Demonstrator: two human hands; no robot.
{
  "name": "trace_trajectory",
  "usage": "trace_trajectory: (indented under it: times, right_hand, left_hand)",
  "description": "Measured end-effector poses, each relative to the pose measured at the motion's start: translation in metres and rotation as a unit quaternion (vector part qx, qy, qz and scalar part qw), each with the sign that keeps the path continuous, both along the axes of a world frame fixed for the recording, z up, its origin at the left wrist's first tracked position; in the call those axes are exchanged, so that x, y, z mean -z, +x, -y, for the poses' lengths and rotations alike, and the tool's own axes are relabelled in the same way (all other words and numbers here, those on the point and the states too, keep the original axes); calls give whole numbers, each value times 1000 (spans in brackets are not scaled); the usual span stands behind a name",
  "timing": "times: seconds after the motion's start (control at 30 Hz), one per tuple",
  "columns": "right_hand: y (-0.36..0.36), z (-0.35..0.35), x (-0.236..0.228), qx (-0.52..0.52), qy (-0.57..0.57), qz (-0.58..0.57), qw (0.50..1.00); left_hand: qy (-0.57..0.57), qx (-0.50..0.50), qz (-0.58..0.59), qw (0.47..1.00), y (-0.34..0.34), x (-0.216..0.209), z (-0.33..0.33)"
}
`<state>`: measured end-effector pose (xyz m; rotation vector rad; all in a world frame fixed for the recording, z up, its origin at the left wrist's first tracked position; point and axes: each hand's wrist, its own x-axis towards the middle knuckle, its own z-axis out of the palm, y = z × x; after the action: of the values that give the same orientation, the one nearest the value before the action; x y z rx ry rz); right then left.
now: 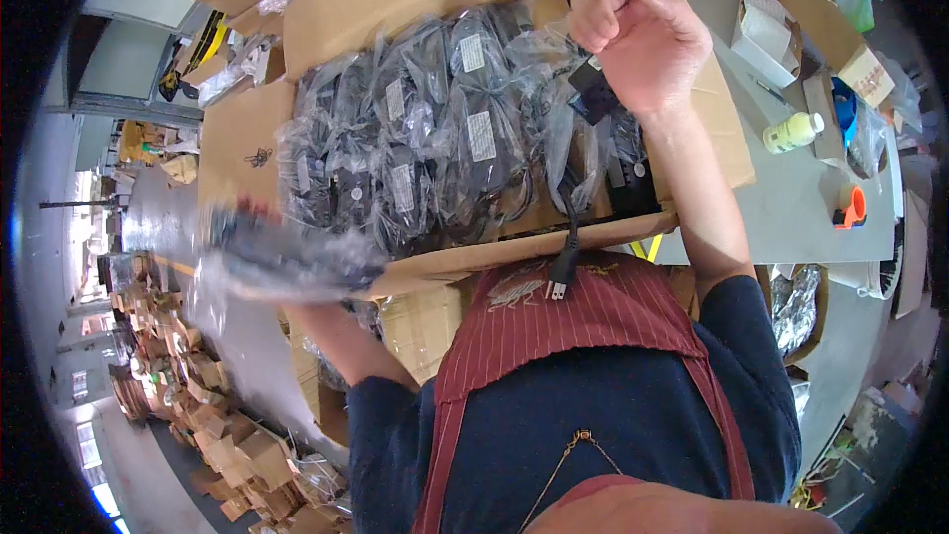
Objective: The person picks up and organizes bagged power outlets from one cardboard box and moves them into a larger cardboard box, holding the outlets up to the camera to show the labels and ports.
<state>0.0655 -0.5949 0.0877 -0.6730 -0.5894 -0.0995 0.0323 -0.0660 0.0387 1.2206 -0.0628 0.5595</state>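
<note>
A large open cardboard box [465, 255] holds rows of black power adapters [481, 138] in clear plastic bags, several with white labels. One black power cord's plug [561, 272] hangs over the near flap. At the left, my left hand [308, 314], mostly hidden, holds a bagged black item [287, 255] smeared by motion; its exact kind is unclear. Raised above the box's right side is my right hand [647, 35], fingers curled in, nothing visible in them. Just beyond its wrist, a black block-shaped piece [595, 91] lies among the bags.
A small twist of dark wire [259, 157] lies on the left flap. On the grey table at right are a pale yellow bottle [794, 133], a white carton [767, 35] and an orange tape-like ring [850, 208]. Stacked cardboard boxes [262, 460] fill the floor at lower left.
</note>
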Motion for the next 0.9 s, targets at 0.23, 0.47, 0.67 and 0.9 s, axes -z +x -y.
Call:
trace_trajectory:
  times: [0.23,0.47,0.67,0.9]
  right_hand:
    - [-19,-5,-19,-64,7,-6,998]
    - [-12,-17,-2,-35,-157,30,987]
    - [-13,-23,-6,7,-132,-126,983]
    - [-33,-8,-37,236,-322,-99,912]
  left_hand:
    - [188,-409,-153,880,-184,-24,-50]
    - [629,-325,-600,373,-266,28,-94]
    - [624,-74,-704,329,-264,41,-82]
    - [620,-298,-74,721,-135,-40,99]
